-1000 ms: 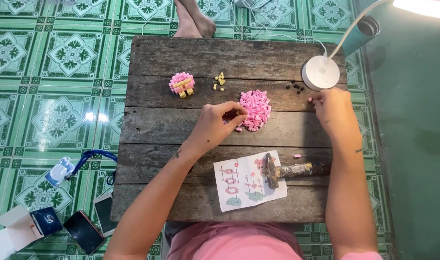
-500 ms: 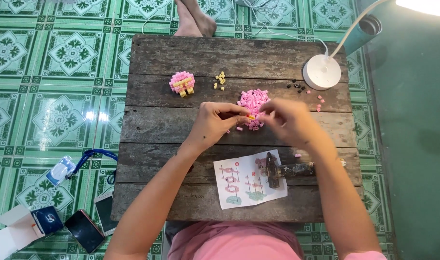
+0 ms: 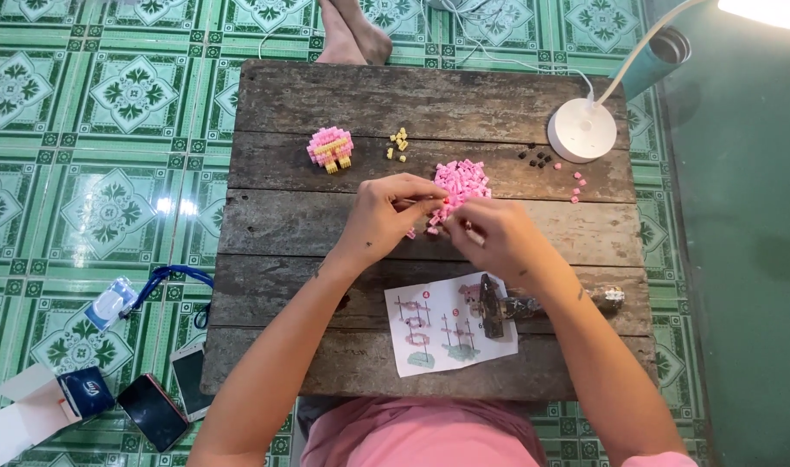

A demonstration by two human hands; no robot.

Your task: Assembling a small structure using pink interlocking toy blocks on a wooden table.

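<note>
Over the middle of a worn wooden table [image 3: 291,216], my left hand [image 3: 386,212] and my right hand [image 3: 490,238] meet, fingertips pinching small pink pieces between them. Just beyond the fingers lies a heap of tiny pink building bricks [image 3: 461,180]. A partly built pink and yellow brick model [image 3: 330,147] sits at the far left of the table. An instruction sheet [image 3: 447,324] lies near the front edge, with a dark tool [image 3: 490,307] resting on it.
A few loose yellow bricks [image 3: 398,143], dark bricks [image 3: 536,157] and pink bricks [image 3: 576,183] lie scattered near a white lamp base [image 3: 581,130]. On the green tiled floor at left lie two phones [image 3: 166,398], a box [image 3: 32,411] and a lanyard badge [image 3: 114,303]. Someone's bare feet [image 3: 347,35] show beyond the table.
My right hand came in from the right side near the lamp to the centre and now meets my left hand at the pink heap.
</note>
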